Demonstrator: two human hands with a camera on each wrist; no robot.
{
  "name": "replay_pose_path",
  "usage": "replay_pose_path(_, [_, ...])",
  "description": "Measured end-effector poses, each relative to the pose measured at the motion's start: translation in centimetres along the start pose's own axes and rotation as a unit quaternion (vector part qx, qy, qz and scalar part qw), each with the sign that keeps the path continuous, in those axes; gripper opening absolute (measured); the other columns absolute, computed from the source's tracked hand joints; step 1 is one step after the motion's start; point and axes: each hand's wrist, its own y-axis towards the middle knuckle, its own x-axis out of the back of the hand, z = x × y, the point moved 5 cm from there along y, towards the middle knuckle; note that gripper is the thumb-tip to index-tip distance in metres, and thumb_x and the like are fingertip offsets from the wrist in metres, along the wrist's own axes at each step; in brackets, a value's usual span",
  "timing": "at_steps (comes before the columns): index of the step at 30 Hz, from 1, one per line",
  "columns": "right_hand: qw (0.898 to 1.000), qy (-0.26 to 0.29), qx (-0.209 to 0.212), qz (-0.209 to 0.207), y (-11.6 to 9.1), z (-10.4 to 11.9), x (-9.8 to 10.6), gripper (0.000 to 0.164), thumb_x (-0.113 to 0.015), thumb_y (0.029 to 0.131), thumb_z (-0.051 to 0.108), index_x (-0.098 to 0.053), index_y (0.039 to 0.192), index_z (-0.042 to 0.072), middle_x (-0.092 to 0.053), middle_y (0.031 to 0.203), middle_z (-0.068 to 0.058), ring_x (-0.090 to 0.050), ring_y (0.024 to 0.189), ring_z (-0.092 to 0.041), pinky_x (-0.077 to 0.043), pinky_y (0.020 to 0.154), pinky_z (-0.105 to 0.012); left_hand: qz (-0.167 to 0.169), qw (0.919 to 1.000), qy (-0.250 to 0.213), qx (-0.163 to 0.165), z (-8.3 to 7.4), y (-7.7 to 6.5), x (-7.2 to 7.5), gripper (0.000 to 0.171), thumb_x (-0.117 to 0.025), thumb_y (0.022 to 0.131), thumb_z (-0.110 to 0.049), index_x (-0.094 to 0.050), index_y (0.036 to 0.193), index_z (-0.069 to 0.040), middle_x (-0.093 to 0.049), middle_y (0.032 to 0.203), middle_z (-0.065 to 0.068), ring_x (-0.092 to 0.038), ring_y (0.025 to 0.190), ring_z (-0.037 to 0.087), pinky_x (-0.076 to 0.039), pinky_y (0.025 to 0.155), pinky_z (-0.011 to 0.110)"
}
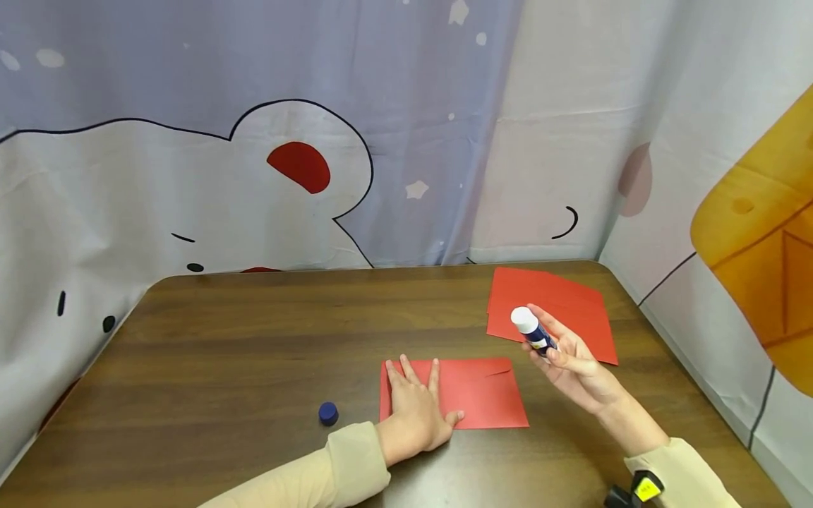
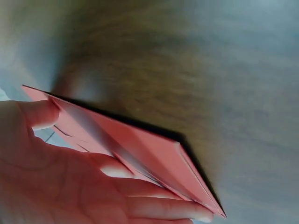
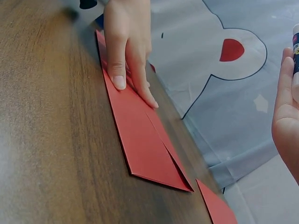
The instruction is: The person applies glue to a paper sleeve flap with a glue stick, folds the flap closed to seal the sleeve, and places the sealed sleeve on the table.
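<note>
A red envelope (image 1: 479, 395) lies flat on the wooden table, its flap along the far edge. My left hand (image 1: 416, 413) rests on its left part with fingers spread and straight. In the left wrist view the same envelope (image 2: 126, 135) shows under the fingers and thumb. Above the table, to the right of the envelope, my right hand (image 1: 581, 374) grips an uncapped glue stick (image 1: 536, 331), its white end pointing up and to the left. Only part of that glue stick (image 3: 296, 56) shows at the edge of the right wrist view. A dark blue cap (image 1: 328, 413) stands left of the envelope.
More red envelopes (image 1: 552, 303) lie overlapping at the table's back right, partly behind my right hand. The brown wooden table (image 1: 241, 353) meets a printed curtain (image 1: 419, 127) at the back and on both sides. A black strap device (image 1: 635, 490) sits at the right cuff.
</note>
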Motion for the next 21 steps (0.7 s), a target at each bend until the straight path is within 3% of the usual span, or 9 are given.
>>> replay_pose_path(7, [1.0,0.006,-0.005,-0.002,0.28,-0.12,0.1,0.057,-0.039,0.097,-0.009,-0.03,0.149,0.011,-0.046,0.138,-0.005,-0.058,0.118,-0.019,-0.044,0.102,-0.023,-0.006,0.9999,0.01,-0.007,0.05,0.18,0.07,0.088,-0.022,0.085,-0.08,-0.02,0.154,-0.027,-0.04,0.147,0.024,-0.038,0.139,0.037,-0.024,0.114,0.056])
replay_pose_path(15, [1.0,0.012,-0.003,0.001,0.38,-0.15,-0.05,0.056,-0.038,0.097,-0.009,-0.031,0.149,0.011,-0.046,0.138,-0.006,-0.058,0.119,-0.02,-0.044,0.103,-0.024,-0.071,0.9973,-0.003,-0.02,-0.65,-0.47,0.24,0.074,-0.031,0.09,-0.073,-0.032,0.15,-0.029,-0.046,0.142,0.026,-0.048,0.131,0.039,-0.031,0.113,0.045])
replay_pose_path(21, [1.0,0.018,-0.003,0.003,0.48,-0.25,-0.07,0.057,-0.038,0.097,-0.009,-0.031,0.149,0.011,-0.046,0.138,-0.007,-0.058,0.119,-0.021,-0.044,0.103,-0.024,-0.09,0.9943,-0.026,-0.051,-0.78,-0.44,0.7,0.073,-0.039,0.09,-0.067,-0.041,0.147,-0.02,-0.044,0.148,0.015,-0.047,0.132,0.035,-0.036,0.109,0.044])
